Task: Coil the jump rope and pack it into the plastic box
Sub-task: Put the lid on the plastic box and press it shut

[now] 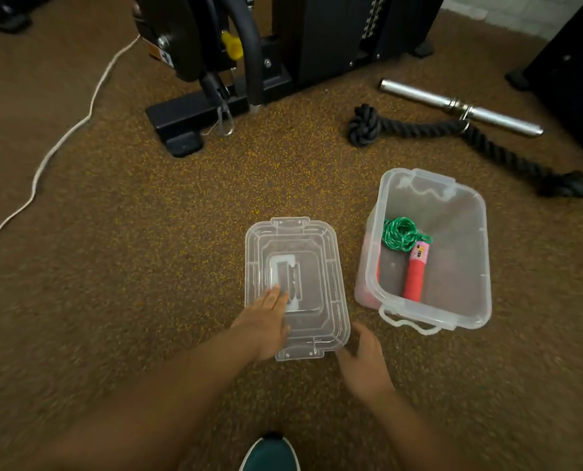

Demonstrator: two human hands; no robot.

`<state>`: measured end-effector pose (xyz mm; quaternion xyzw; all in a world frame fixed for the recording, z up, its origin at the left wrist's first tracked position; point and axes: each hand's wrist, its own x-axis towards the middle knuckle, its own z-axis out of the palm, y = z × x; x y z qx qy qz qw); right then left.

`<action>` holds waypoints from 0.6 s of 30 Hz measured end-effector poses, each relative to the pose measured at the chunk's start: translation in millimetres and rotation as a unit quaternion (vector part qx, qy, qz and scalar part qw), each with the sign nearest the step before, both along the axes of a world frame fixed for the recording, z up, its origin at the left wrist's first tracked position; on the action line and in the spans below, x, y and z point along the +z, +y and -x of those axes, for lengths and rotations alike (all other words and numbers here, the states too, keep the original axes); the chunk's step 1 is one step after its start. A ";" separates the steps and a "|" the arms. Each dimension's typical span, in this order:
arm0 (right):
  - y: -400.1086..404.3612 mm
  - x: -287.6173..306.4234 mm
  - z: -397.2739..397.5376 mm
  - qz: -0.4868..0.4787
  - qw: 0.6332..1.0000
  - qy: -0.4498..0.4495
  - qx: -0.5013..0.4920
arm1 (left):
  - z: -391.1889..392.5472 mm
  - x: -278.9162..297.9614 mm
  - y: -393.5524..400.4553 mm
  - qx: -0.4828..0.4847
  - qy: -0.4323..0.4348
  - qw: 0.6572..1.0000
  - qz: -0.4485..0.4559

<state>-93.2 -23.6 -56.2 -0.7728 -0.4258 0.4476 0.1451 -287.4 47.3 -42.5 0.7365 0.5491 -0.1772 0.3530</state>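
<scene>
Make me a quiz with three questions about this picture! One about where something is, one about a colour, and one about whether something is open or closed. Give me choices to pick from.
1. Where is the jump rope?
A. On the floor by the metal bar
B. Inside the plastic box
C. On top of the lid

2. What colour is the coiled cord of the jump rope?
A. Green
B. Blue
C. White

3. How is the plastic box right now?
A. Shut with its lid clipped on
B. Tipped upside down
C. Open, with its lid off

Answers:
1. B, the cord and red handle lie at the bottom of the box.
2. A, the bundle of cord is bright green.
3. C, the lid lies flat on the floor beside the box, with the left hand resting on it and the right hand at its near corner.
</scene>
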 end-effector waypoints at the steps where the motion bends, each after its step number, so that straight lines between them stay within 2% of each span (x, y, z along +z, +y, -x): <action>1: 2.1 -9.9 -4.3 0.025 0.999 0.019 -0.024 | -3.2 -1.6 -1.8 0.002 0.005 1.000 0.024; 4: 14.9 7.2 2.9 0.079 0.990 0.100 -0.052 | -9.3 -3.9 -0.6 0.022 0.008 0.998 0.064; 6: 20.8 16.4 8.1 0.081 0.981 0.162 -0.073 | -10.7 -3.9 4.3 0.049 -0.005 0.995 0.091; 10: 25.5 21.0 16.7 0.111 0.938 0.254 -0.208 | -17.5 13.1 12.2 0.151 -0.055 0.976 0.149; 12: 28.4 33.7 22.2 0.075 0.931 0.278 -0.224 | -21.2 35.9 18.6 0.209 -0.091 0.956 0.186; 14: 34.4 50.9 35.2 0.007 0.940 0.278 -0.199 | -24.9 67.6 28.7 0.263 -0.171 0.922 0.226; 15: 38.7 62.3 46.2 -0.028 0.944 0.271 -0.188 | -25.2 82.7 35.4 0.300 -0.217 0.895 0.250; 17: 45.6 84.0 69.7 -0.106 0.958 0.239 -0.119 | -24.5 104.0 49.5 0.390 -0.315 0.818 0.283; 18: 48.5 96.5 81.5 -0.138 0.962 0.221 -0.076 | -22.6 110.7 56.0 0.443 -0.358 0.778 0.266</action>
